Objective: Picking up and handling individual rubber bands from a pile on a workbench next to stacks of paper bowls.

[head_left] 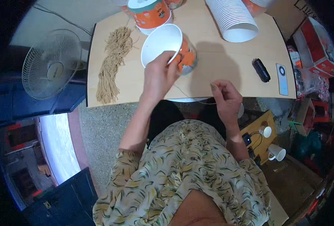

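My left hand grips the rim of an orange and white paper cup, tilted on its side over the wooden board with its white inside facing me. My right hand pinches a thin tan string at the board's near edge. The string runs from my fingers toward the cup. A bundle of tan strings lies along the left part of the board, apart from both hands.
A stack of white-rimmed cups lies at the back right, more orange cups at the back. A black case and a white remote rest at the right. A fan stands left; boxes crowd the right.
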